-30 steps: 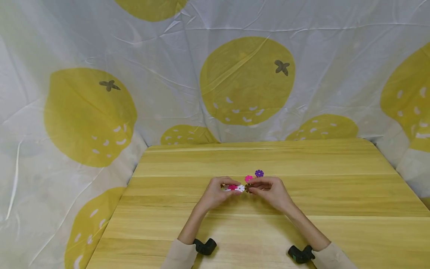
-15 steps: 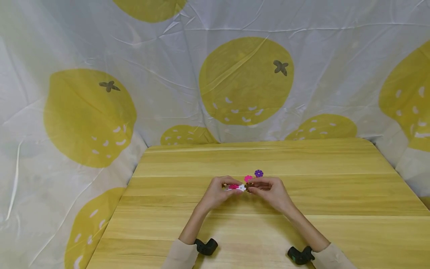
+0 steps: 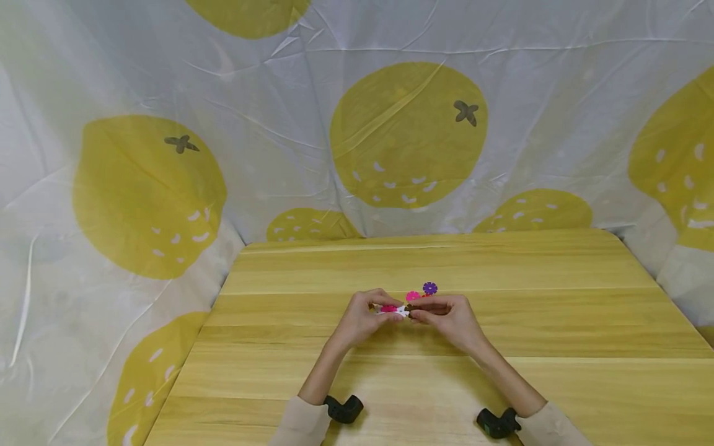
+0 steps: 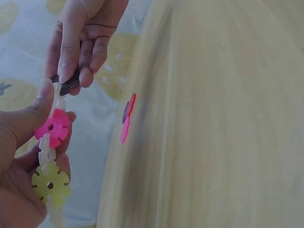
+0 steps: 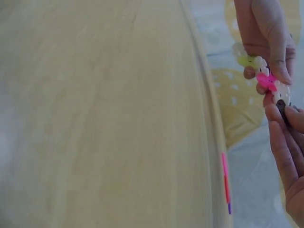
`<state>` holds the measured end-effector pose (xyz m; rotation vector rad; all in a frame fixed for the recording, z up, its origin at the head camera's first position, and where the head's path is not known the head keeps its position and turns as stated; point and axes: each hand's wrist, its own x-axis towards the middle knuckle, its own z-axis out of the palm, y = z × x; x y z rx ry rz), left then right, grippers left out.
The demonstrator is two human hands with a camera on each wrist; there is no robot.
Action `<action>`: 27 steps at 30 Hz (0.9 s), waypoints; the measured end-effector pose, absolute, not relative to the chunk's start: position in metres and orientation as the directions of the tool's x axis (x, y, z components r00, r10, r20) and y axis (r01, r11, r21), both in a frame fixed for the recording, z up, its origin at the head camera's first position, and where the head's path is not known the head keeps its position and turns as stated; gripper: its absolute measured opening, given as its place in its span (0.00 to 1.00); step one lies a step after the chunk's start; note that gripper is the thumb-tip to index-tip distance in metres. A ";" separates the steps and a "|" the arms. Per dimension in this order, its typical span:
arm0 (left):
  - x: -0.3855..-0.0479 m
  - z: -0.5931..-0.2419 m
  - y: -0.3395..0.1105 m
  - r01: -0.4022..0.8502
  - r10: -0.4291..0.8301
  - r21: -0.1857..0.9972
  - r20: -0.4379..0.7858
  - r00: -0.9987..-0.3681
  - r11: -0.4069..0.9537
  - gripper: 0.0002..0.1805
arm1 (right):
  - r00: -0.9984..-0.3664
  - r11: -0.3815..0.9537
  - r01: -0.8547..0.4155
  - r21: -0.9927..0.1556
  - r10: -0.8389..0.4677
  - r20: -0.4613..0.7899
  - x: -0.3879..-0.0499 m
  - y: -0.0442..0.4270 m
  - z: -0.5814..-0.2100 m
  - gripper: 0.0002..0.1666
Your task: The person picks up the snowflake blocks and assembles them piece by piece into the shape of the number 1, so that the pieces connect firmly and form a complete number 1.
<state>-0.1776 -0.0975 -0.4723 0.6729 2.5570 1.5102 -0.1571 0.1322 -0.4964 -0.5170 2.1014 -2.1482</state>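
My left hand (image 3: 359, 317) pinches a chain of interlocking snowflake discs between thumb and fingers. In the left wrist view the chain has a pink disc (image 4: 51, 126), a yellow-green disc (image 4: 51, 183) and white discs (image 4: 46, 152) between and beyond them. With thumb and fingertips, my right hand (image 3: 453, 319) pinches a dark brown disc (image 4: 71, 83) against the white disc (image 5: 281, 93) at the chain's end. The brown disc is tilted and touches that white one; whether their slots are engaged cannot be told. Fingers cover part of both.
Just beyond my right fingers lie a loose pink disc (image 3: 412, 297), a purple disc (image 3: 429, 288) and a red disc (image 4: 132, 105), partly hidden in the head view. They rest on the wooden table (image 3: 312, 266). A lemon-print cloth (image 3: 262, 142) hangs behind it.
The brown disc has come left against the white end disc and turned from facing the head camera to nearly edge-on. The white end disc has also tilted. Both hands keep their grips.
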 end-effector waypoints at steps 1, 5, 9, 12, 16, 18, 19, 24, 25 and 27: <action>-0.178 -0.472 -0.098 0.320 0.418 0.852 0.134 -0.898 0.414 0.10 | -0.937 -0.041 -0.172 -0.984 -0.301 0.176 -0.157 0.132 -0.496 0.14; -0.179 -0.470 -0.099 0.310 0.423 0.853 0.117 -0.898 0.420 0.10 | -0.936 0.009 -0.184 -0.983 -0.309 0.172 -0.157 0.135 -0.495 0.18; -0.179 -0.469 -0.101 0.302 0.435 0.859 0.105 -0.894 0.413 0.11 | -0.931 0.061 -0.216 -0.975 -0.314 0.186 -0.158 0.138 -0.494 0.17; -0.180 -0.469 -0.102 0.303 0.444 0.862 0.104 -0.890 0.406 0.10 | -0.918 0.056 -0.234 -0.971 -0.342 0.202 -0.159 0.140 -0.493 0.15; -0.180 -0.469 -0.103 0.300 0.465 0.859 0.083 -0.882 0.415 0.09 | -0.907 0.050 -0.243 -0.969 -0.367 0.209 -0.158 0.139 -0.492 0.14; -0.180 -0.470 -0.103 0.302 0.479 0.852 0.070 -0.875 0.427 0.09 | -0.908 0.052 -0.239 -0.970 -0.365 0.205 -0.157 0.138 -0.492 0.14; -0.180 -0.470 -0.104 0.307 0.487 0.848 0.067 -0.871 0.433 0.09 | -0.911 0.048 -0.230 -0.972 -0.363 0.197 -0.157 0.138 -0.492 0.14; -0.180 -0.470 -0.104 0.365 0.514 0.826 0.108 -0.851 0.430 0.12 | -0.936 0.011 -0.133 -0.991 -0.331 0.122 -0.157 0.137 -0.492 0.15; -0.179 -0.470 -0.103 0.385 0.517 0.819 0.128 -0.846 0.426 0.13 | -0.941 0.009 -0.116 -0.993 -0.322 0.107 -0.157 0.136 -0.492 0.16; -0.179 -0.471 -0.102 0.444 0.529 0.790 0.183 -0.829 0.422 0.15 | -0.950 0.011 -0.092 -0.996 -0.301 0.084 -0.157 0.136 -0.492 0.16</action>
